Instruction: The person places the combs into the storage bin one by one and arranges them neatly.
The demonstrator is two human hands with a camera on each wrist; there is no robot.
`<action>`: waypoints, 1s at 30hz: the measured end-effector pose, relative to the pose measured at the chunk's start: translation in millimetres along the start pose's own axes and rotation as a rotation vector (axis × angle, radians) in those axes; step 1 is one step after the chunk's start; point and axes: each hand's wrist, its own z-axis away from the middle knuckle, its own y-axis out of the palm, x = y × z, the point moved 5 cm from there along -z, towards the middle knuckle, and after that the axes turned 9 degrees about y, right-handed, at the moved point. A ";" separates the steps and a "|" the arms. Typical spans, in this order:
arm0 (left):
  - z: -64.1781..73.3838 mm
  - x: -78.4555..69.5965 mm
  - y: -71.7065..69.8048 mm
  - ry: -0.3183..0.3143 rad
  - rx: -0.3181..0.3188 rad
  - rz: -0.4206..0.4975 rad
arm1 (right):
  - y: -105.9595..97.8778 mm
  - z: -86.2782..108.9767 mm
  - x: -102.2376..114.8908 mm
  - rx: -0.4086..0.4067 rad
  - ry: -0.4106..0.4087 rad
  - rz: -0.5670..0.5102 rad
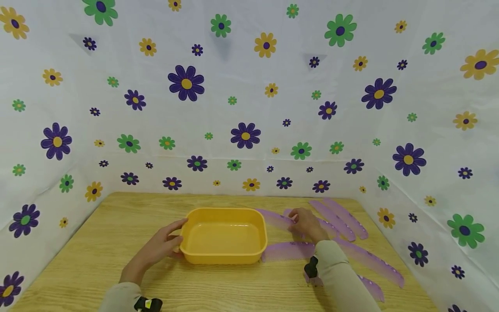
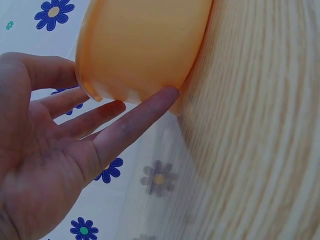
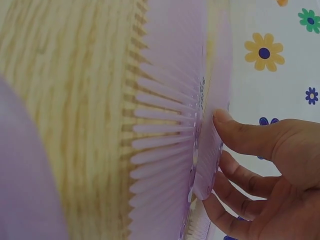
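Note:
In the head view, a yellow plastic basin [image 1: 224,260] stands on the wooden table. My left hand [image 1: 161,245] touches its left end with fingers spread and nearly straight, the fingertips meeting the rim and outer wall [image 2: 145,50] in the left wrist view. To the right of the basin, my right hand [image 1: 308,224] is among translucent purple combs. It pinches one comb [image 3: 209,165] between thumb and fingers in the right wrist view. Beside that comb, another comb with wide teeth [image 3: 160,135] lies close to the tabletop. The fingers partly hide the held comb in the head view.
More purple combs lie about: one comb [image 1: 286,252] beside the basin, another comb [image 1: 372,262] right of my forearm, and a pair including this comb [image 1: 347,218] at the back right. Flower-printed white cloth [image 1: 249,108] walls the table [image 1: 136,208] at the back and sides.

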 end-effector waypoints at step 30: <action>-0.6 -0.2 -0.8 -0.027 -0.025 -0.045 | -18.8 -5.6 -7.9 -0.017 -0.061 -0.072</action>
